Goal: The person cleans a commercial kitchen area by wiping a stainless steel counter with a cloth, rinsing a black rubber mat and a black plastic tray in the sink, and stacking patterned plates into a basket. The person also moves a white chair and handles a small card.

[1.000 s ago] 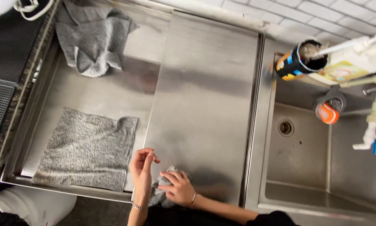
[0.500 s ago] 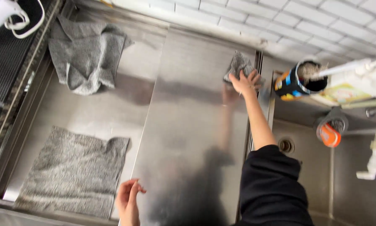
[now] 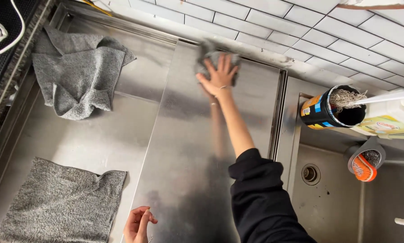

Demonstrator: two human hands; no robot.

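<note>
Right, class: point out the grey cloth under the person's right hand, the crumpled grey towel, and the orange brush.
grey cloth [image 3: 209, 58], head view, upper left edge above the fingers.
crumpled grey towel [image 3: 78, 74], head view, middle of its folds.
orange brush [image 3: 363, 170], head view, orange head.

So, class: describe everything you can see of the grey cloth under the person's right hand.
The grey cloth is small, soft and bunched, looking like flecked microfibre. It lies pressed flat-ish against the far end of the steel cover panel, close below the white tiled wall. The right hand spreads over it, hiding its middle; its edges are motion-blurred.
</note>
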